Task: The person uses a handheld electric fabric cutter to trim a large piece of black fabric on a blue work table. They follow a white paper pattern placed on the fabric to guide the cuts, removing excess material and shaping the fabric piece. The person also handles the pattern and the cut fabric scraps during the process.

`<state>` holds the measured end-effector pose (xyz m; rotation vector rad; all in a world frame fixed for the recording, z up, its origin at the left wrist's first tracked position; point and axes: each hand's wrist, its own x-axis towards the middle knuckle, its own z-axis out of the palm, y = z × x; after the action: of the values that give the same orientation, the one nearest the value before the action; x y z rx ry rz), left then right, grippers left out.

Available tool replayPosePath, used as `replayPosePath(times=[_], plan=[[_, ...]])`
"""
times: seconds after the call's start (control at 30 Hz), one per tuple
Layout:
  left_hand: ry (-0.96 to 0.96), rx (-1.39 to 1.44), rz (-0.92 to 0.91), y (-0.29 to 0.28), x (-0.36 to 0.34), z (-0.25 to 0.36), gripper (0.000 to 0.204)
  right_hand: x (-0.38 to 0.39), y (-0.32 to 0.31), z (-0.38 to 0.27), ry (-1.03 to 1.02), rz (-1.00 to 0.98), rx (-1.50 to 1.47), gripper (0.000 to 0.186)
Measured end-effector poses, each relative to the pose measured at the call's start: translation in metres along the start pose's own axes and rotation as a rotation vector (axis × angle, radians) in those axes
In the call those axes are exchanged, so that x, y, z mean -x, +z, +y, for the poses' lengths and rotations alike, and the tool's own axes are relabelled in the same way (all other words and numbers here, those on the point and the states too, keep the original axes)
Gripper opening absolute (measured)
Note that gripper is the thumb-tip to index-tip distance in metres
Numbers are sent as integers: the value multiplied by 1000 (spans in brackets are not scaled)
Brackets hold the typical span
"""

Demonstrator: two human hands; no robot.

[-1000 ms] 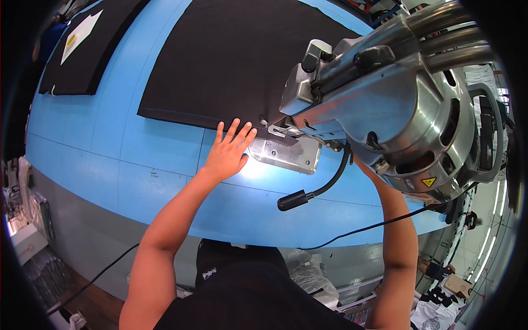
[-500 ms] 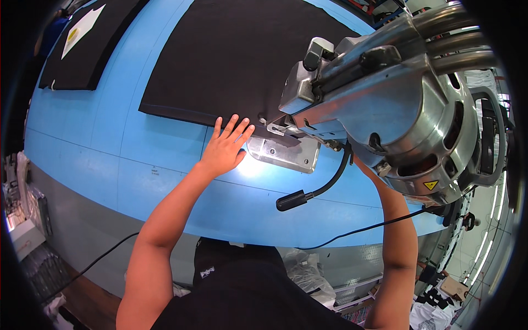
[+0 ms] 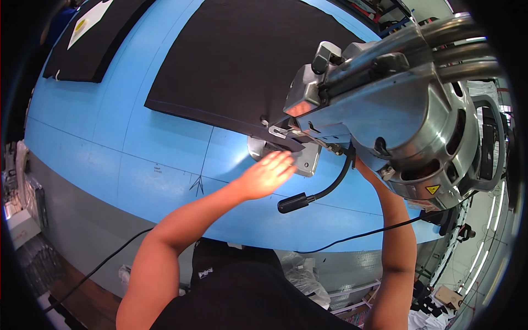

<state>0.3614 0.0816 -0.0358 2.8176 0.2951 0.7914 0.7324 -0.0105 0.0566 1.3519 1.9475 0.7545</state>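
Note:
A stack of black cloth [image 3: 220, 66] lies on the blue table, its near edge running up to a metal cloth-cutting machine [image 3: 385, 115]. The machine's metal base plate [image 3: 308, 164] sits at that edge, with a narrow dark strip of cloth [image 3: 291, 147] across it. Over the plate's near side is my left hand [image 3: 268, 177], palm down with fingers stretched out by the strip. Whether the fingertips touch the strip I cannot tell. My right forearm [image 3: 393, 214] reaches up behind the machine, which hides the right hand.
A black bendable lamp [image 3: 294, 202] hangs from the machine over the table. A cable [image 3: 352, 237] crosses the table's near edge. Farther left lies another black cloth stack [image 3: 82, 55] with a white paper [image 3: 91, 23] on it.
My left hand has left the front edge of the black cloth stack and moved right and nearer to me, over the base plate. The machine looks nearly unmoved against the cloth.

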Motion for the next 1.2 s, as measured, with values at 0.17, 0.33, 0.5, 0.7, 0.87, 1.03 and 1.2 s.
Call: replayPosePath(times=[0.17, 0.33, 0.5, 0.7, 0.87, 1.03, 1.2], plan=[[23, -231, -34, 30, -67, -2, 47, -8, -27, -1, 61, -137, -146, 46], [-141, -190, -225, 53, -75, -16, 45, -29, -60, 3, 143, -276, -329, 45], [-141, -207, -344, 51, -79, -15, 54, -38, -77, 7, 188, -378, -418, 44], [-146, -198, -353, 65, -89, -5, 51, -40, -94, 18, 228, -506, -534, 43], [-133, -175, -361, 72, -92, -2, 50, -46, -115, 25, 253, -608, -626, 43], [-118, -158, -439, 67, -101, 1, 49, -31, -83, 16, 181, -459, -472, 42], [-125, -136, -503, 56, -107, 6, 45, -13, -34, 4, 38, -233, -148, 42]])
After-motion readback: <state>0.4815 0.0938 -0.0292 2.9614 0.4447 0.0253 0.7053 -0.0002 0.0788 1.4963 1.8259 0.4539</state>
